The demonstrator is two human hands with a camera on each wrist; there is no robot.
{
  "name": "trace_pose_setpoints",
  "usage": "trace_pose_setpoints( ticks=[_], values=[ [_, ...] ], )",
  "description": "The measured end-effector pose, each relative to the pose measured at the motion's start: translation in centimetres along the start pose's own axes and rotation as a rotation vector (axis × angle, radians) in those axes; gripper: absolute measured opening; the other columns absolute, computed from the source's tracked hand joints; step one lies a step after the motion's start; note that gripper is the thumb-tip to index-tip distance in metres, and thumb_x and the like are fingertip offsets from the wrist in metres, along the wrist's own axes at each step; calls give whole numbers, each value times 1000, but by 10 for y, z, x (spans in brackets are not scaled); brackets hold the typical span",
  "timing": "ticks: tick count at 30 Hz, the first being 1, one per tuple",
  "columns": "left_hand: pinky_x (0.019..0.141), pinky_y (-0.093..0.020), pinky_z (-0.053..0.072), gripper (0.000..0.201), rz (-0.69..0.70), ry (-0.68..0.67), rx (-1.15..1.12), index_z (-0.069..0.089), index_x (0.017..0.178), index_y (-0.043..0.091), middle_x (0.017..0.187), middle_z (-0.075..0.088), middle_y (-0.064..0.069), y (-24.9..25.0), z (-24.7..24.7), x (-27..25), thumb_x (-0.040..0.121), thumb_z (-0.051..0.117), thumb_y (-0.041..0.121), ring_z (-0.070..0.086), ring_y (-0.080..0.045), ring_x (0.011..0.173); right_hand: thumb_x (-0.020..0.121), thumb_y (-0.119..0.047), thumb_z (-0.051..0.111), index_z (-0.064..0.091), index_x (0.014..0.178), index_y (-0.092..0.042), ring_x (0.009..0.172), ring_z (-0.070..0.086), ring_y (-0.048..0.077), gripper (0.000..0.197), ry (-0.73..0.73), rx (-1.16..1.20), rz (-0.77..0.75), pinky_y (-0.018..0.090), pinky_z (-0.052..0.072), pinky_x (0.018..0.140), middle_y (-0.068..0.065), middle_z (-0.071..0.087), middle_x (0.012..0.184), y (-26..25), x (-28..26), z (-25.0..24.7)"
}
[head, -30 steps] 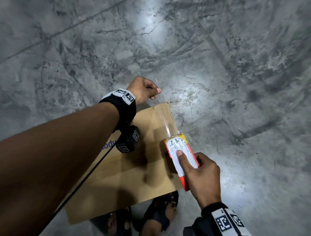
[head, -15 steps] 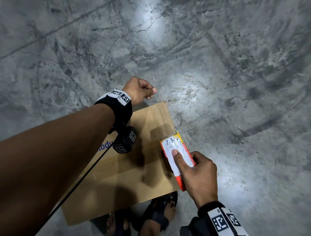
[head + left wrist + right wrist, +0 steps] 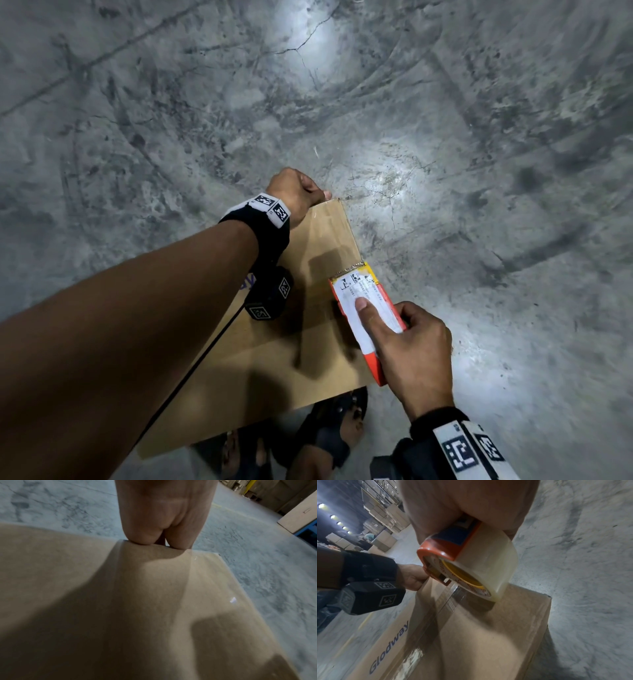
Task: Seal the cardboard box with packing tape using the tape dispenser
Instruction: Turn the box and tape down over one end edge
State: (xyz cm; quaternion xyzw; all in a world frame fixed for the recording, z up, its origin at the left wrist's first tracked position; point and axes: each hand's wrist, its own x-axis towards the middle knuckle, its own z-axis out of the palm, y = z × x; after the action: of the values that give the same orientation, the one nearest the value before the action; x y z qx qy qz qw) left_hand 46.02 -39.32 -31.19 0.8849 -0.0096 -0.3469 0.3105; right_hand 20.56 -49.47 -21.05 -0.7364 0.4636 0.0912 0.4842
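The taping pass is under way: on the cardboard box (image 3: pixel 274 349) on the floor, right hand (image 3: pixel 416 356) fingers clamp the tape dispenser (image 3: pixel 363 308) mid-seam, left hand (image 3: pixel 294 195) curled over the far edge; next, draw it nearward.

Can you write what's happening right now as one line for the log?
left hand: grips far box edge | right hand: holds tape dispenser on cardboard box | tape strip: laid along top

One cardboard box (image 3: pixel 274 349) on the floor. One tape dispenser (image 3: pixel 368 313), carrying one roll of clear tape (image 3: pixel 489 566). Two hands: left hand (image 3: pixel 294 195), right hand (image 3: pixel 414 353). Two sandalled feet (image 3: pixel 329 435) (partly hidden under the box edge).
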Motion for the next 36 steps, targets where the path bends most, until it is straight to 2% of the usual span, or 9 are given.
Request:
trace_pose_setpoints(
  ticks=[5, 8, 10, 12, 14, 16, 19, 24, 36],
  values=[
    [99, -34, 45, 70, -10, 72, 235, 53, 133, 14, 133, 53, -11, 14, -5, -5, 76, 80, 44, 53, -28, 120, 78, -53, 81, 51, 52, -13, 41, 44, 12, 57, 22, 5, 12, 24, 34, 43, -8, 50, 42, -1, 0, -1],
    [81, -29, 50, 37, 51, 180, 116, 71, 103, 12, 100, 71, -10, 20, -8, -18, 89, 63, 45, 67, -27, 94, 79, -53, 81, 45, 50, -15, 42, 41, 14, 60, 23, 3, 25, 26, 31, 44, -9, 47, 41, -4, 0, 1],
    [67, -31, 47, 56, 66, 118, 183, 67, 69, 7, 66, 67, -11, 22, -6, -28, 95, 47, 52, 65, -29, 68, 78, -53, 82, 44, 50, -15, 41, 37, 14, 61, 28, -3, 36, 32, 32, 47, -8, 45, 41, -3, 0, 1],
    [65, -33, 42, 66, 62, -1, 243, 54, 59, 5, 57, 57, -12, 25, -8, -37, 98, 37, 55, 59, -32, 63, 78, -54, 82, 44, 50, -14, 43, 36, 15, 62, 30, -3, 43, 32, 33, 48, -8, 45, 41, -2, 0, 2],
    [74, -33, 40, 67, 62, -129, 287, 58, 71, 2, 74, 62, -17, 26, -13, -44, 101, 29, 54, 62, -34, 81, 78, -56, 81, 46, 51, -15, 45, 39, 17, 60, 26, -2, 44, 32, 34, 49, -10, 48, 42, -2, 0, 3],
    [97, -35, 39, 61, 123, -198, 353, 62, 113, 0, 121, 63, -24, 25, -15, -52, 103, 26, 49, 55, -35, 120, 78, -58, 79, 54, 53, -13, 45, 44, 16, 57, 24, -3, 45, 30, 36, 50, -12, 51, 42, -3, -1, 3],
    [121, -33, 10, 58, 360, -188, 341, 22, 153, 4, 163, 20, -15, 10, -11, -76, 104, 33, 34, 14, -26, 152, 79, -59, 77, 52, 52, -17, 44, 44, 12, 56, 16, -30, 44, 27, 32, 49, -15, 52, 41, -6, -3, 1],
    [122, -39, -3, 64, 543, -298, 530, -3, 156, 14, 166, -8, -3, -21, -2, -103, 104, 26, 37, -13, -22, 151, 80, -60, 75, 50, 52, -21, 51, 50, 17, 54, 21, -68, 38, 28, 33, 51, -5, 49, 47, -10, -8, 0],
    [122, -37, -5, 60, 471, -265, 564, -7, 156, 25, 165, -13, 7, -23, 7, -95, 104, 17, 44, -14, -15, 151, 77, -66, 72, 55, 56, -17, 59, 60, 25, 55, 38, -22, 50, 30, 40, 55, -1, 57, 52, -1, -19, 10]
  ],
)
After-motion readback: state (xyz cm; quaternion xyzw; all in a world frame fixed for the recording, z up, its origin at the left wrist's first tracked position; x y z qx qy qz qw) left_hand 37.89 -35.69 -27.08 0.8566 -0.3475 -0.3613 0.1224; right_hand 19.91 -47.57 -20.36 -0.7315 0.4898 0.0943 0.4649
